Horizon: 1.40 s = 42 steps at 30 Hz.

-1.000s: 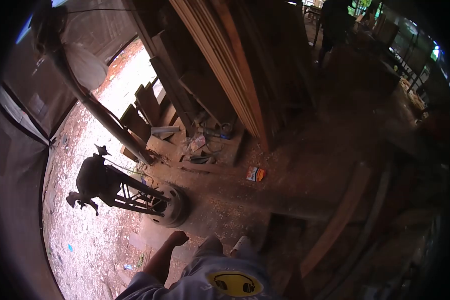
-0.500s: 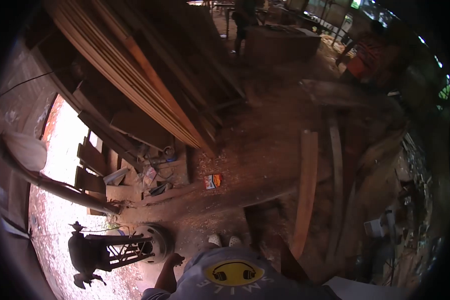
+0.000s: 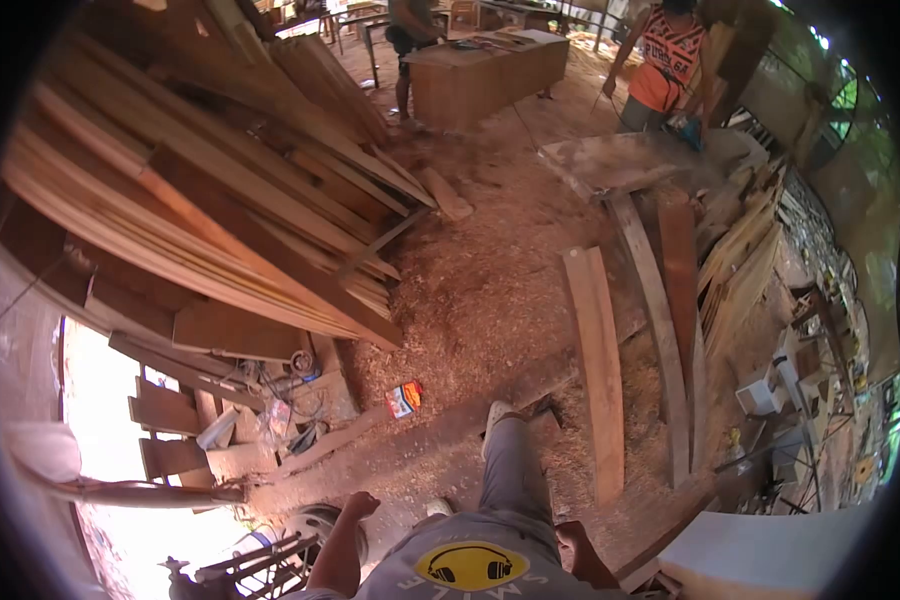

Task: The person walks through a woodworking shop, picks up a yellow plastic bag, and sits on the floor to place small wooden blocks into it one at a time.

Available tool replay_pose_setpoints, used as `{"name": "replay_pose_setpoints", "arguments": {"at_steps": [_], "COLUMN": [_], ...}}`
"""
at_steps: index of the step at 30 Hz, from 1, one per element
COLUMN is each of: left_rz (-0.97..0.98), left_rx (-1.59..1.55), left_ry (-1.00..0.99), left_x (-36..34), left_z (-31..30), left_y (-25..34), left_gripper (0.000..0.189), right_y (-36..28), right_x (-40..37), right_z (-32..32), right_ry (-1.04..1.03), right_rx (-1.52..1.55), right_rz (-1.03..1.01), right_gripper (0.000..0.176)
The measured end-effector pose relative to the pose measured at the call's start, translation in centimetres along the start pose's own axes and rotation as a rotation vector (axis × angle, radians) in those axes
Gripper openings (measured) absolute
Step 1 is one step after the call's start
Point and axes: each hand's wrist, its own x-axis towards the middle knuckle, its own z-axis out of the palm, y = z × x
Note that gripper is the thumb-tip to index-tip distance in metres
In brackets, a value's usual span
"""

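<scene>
My left hand [image 3: 362, 506] hangs beside my grey shirt, its fingers curled in and nothing visible in them. It is nearest to the dark metal stand with a round base [image 3: 315, 535] at the lower left. On the other side, my right hand [image 3: 573, 537] is low by my hip, partly hidden and dark, so its fingers do not show clearly. My legs are mid-stride, one shoe [image 3: 500, 410] forward on the shavings-covered floor. A small red and white packet [image 3: 404, 399] lies on the floor ahead.
Long boards lean in a stack [image 3: 220, 230] at the left. Several planks [image 3: 598, 370] lie on the right. Ahead stand a wooden box-like bench [image 3: 490, 85], a low slab table [image 3: 610, 165] and two people. A white panel [image 3: 770, 550] is at the lower right.
My view has moved forward and brightened. The metal stand has slid down toward the frame's lower edge. One leg has stepped forward, and my left hand's fingers look more curled.
</scene>
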Motion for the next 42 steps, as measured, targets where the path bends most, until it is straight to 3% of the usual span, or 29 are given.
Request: {"name": "replay_pose_setpoints", "arguments": {"at_steps": [6, 11, 14, 16, 19, 21, 23, 26, 29, 31, 35, 38, 41, 42], "left_rz": [0.102, 0.132, 0.256, 0.163, 0.307, 0.64, 0.632, 0.765, 0.259, 0.074, -0.047, -0.073, -0.082, -0.081], "left_rx": [0.22, 0.31, 0.411, 0.204, -0.027, 0.439, 0.589, 0.668, 0.346, 0.19, 0.065, 0.004, -0.054, -0.071], "left_ry": [-0.124, -0.248, -0.025, 0.098, 0.293, 0.319, 0.276, 0.372, 0.054, -0.009, -0.05, -0.039, -0.009, 0.011], "left_x": [8.5, 12.7, 15.3, 16.3, 13.2, 14.8, 17.3, 21.9, 24.5, 27.6, 34.7, 39.2, 43.6, 45.2], "left_z": [-6.0, -14.7, -20.8, -25.3, -33.5, -36.8, -38.1, -36.8, -37.9, -39.4, -44.5, -50.2, -55.3, -57.0], "left_y": [9.5, 20.1, 26.3, 30.9, 39.3, 40.6, 40.1, 35.2, 35.2, 35.9, 37.7, 38.5, 38.9, 39.0], "left_gripper": [0.04, 0.039, 0.038, 0.04, 0.03, 0.018, 0.013, 0.016, 0.018, 0.02, 0.024, 0.026, 0.029, 0.03], "right_y": [-9.0, -20.6, -26.9, -31.2, -35.2, -37.6, -41.4, -48.9, -56.0, -59.0, -65.2, -70.9, -79.9, -83.6], "right_x": [5.3, 9.3, 11.2, 13.0, 17.6, 23.5, 21.7, 19.7, 16.3, 15.3, 16.5, 17.6, 15.9, 14.2], "right_z": [-2.4, -10.6, -16.2, -20.3, -26.0, -26.5, -30.1, -31.1, -29.8, -28.6, -25.4, -24.4, -25.9, -27.5], "right_ry": [-0.111, -0.143, -0.126, -0.084, 0.054, 0.007, -0.065, -0.02, 0.084, 0.035, -0.1, -0.17, -0.228, -0.276], "right_rx": [0.254, 0.332, 0.281, 0.196, 0.158, 0.76, 0.623, 0.459, 0.17, 0.126, -0.081, -0.412, -0.933, -0.837], "right_rz": [-0.013, -0.063, -0.186, -0.303, -0.43, -0.401, -0.609, -0.629, -0.601, -0.682, -0.614, -0.651, -0.783, -0.628], "right_gripper": [0.017, 0.016, 0.016, 0.017, 0.018, 0.028, 0.028, 0.029, 0.026, 0.025, 0.024, 0.03, 0.029, 0.03]}}
